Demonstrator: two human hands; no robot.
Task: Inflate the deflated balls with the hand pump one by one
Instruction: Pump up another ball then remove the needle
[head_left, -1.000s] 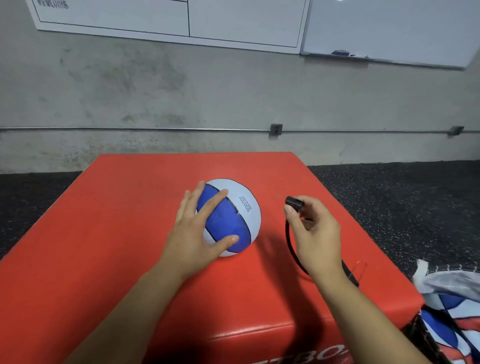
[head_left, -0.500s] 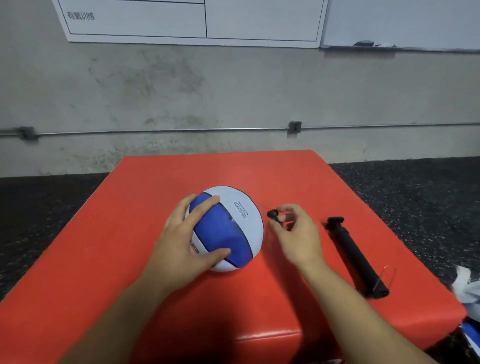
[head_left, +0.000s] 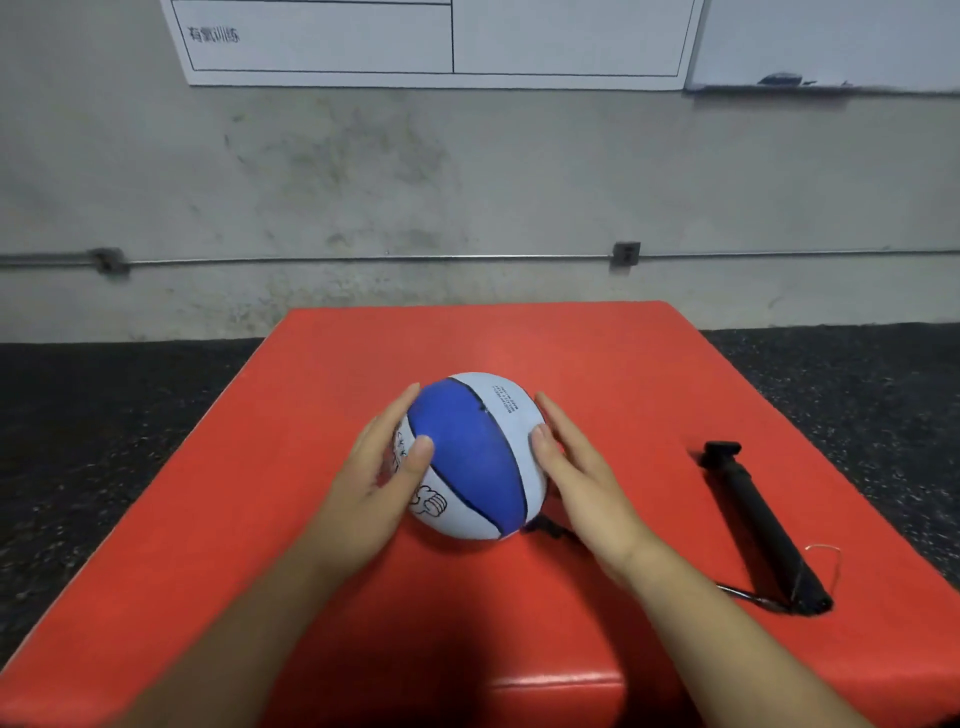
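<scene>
Left hand (head_left: 382, 475) and right hand (head_left: 582, 470), fingers straight, cup the ball (head_left: 475, 457): light, smooth, likely to roll, best held by its sides.

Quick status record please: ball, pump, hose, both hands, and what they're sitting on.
ball: blue and white, looks round, on the red padded box
left hand: fingers straight, flat against ball's left side
right hand: fingers straight, against ball's right side
hand pump: black, lying on the box right of the ball, untouched
hose: black end lying by the ball's lower right; whether plugged in, unclear
</scene>
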